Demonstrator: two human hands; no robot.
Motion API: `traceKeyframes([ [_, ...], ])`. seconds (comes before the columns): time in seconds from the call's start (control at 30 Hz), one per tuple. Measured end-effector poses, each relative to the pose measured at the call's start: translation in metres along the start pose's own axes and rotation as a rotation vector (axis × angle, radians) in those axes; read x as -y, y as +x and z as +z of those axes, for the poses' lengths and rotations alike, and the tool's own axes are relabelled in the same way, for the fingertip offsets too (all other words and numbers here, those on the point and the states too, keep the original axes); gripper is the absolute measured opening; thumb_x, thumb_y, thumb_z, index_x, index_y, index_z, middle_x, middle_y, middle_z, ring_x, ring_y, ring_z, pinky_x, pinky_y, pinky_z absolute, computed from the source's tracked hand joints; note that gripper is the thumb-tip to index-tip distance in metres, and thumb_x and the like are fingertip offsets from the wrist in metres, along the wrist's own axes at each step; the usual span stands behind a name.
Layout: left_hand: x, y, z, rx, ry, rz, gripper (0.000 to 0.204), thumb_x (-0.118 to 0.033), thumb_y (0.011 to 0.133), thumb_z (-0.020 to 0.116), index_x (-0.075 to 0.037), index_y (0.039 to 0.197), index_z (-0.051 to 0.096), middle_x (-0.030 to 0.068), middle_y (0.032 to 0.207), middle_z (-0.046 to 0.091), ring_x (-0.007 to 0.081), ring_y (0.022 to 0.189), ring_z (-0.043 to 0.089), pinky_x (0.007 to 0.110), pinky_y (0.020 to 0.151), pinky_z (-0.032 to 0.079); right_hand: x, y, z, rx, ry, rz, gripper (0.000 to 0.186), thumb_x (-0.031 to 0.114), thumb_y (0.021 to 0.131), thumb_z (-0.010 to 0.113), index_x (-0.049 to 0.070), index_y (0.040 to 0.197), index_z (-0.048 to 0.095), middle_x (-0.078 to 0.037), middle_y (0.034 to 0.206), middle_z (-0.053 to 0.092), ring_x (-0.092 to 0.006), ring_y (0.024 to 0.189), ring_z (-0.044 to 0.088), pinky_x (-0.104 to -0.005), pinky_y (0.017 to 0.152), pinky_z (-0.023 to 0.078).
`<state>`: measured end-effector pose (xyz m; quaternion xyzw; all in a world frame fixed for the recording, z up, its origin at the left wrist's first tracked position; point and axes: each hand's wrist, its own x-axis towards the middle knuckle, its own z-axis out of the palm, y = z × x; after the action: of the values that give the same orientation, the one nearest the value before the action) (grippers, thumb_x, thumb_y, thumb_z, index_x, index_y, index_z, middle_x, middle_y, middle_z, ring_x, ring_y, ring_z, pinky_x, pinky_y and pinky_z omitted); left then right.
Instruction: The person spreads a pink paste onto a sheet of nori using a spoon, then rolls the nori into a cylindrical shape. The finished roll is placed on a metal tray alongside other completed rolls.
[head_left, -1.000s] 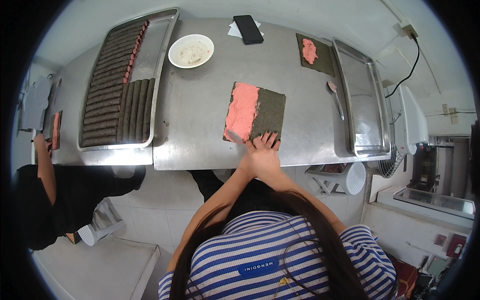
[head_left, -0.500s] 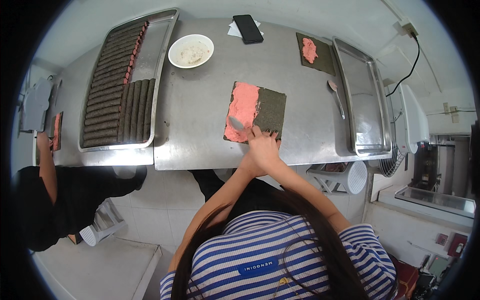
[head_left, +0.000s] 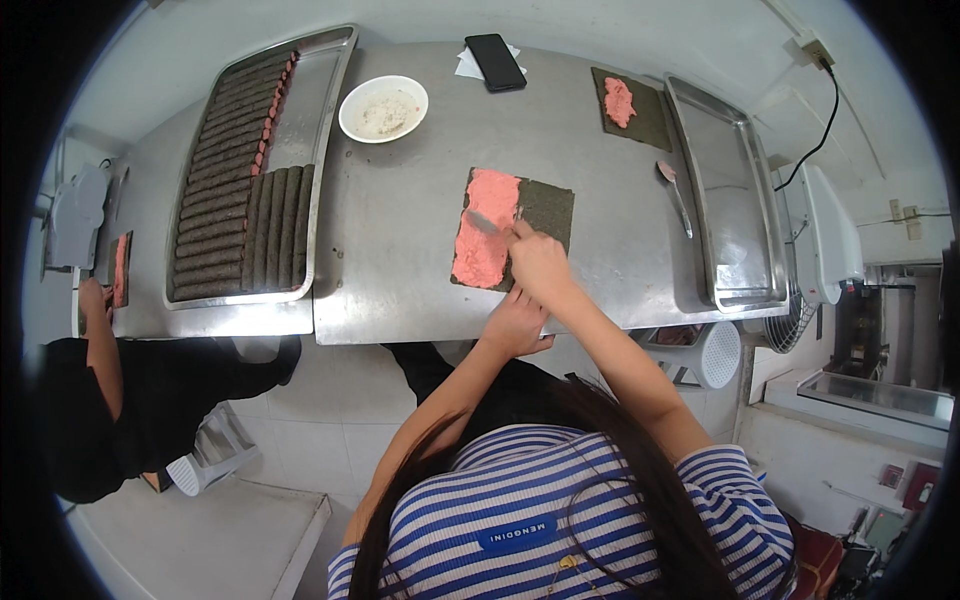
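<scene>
Seaweed sheet, dark green and rectangular, lies flat near the front edge of the steel table; pink paste covers its left half (the right half is bare). The right hand rests on the sheet, clenched around a thin metal utensil whose blade lies in the paste. The left hand sits at the table's edge, fingers loose, holding nothing. Two sheets show on this table, two trays, one white bowl, one phone, one spoon. Utensil's handle is hidden inside the fist.
</scene>
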<state>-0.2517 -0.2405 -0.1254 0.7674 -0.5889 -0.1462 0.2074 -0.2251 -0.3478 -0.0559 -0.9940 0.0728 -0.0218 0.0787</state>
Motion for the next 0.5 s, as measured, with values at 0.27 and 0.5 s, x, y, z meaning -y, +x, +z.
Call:
traceKeyframes([
  [0.27, 0.002, 0.0, 0.005, -0.081, -0.001, 0.027, 0.077, -0.045, 0.071, 0.068, -0.001, 0.131, 0.047, 0.0215, 0.136, 0.045, 0.0328, 0.131, 0.038, 0.046, 0.112, 0.023, 0.005, -0.016, -0.021, 0.076, 0.1, -0.048, 0.034, 0.003, 0.075, 0.054, 0.005, 0.108, 0.064, -0.014, 0.094, 0.059, -0.0335, 0.076, 0.066, -0.044, 0.065, 0.054],
  [0.5, 0.0, 0.0, 0.0, -0.076, 0.102, 0.048, 0.077, -0.045, 0.072, 0.067, -0.003, 0.133, 0.047, 0.0183, 0.139, 0.044, 0.0325, 0.131, 0.038, 0.046, 0.112, 0.024, -0.005, -0.016, 0.0, -0.029, -0.021, 0.152, 0.033, 0.004, 0.077, 0.054, 0.005, 0.109, 0.063, -0.013, 0.094, 0.058, -0.0331, 0.077, 0.066, -0.0439, 0.065, 0.054],
])
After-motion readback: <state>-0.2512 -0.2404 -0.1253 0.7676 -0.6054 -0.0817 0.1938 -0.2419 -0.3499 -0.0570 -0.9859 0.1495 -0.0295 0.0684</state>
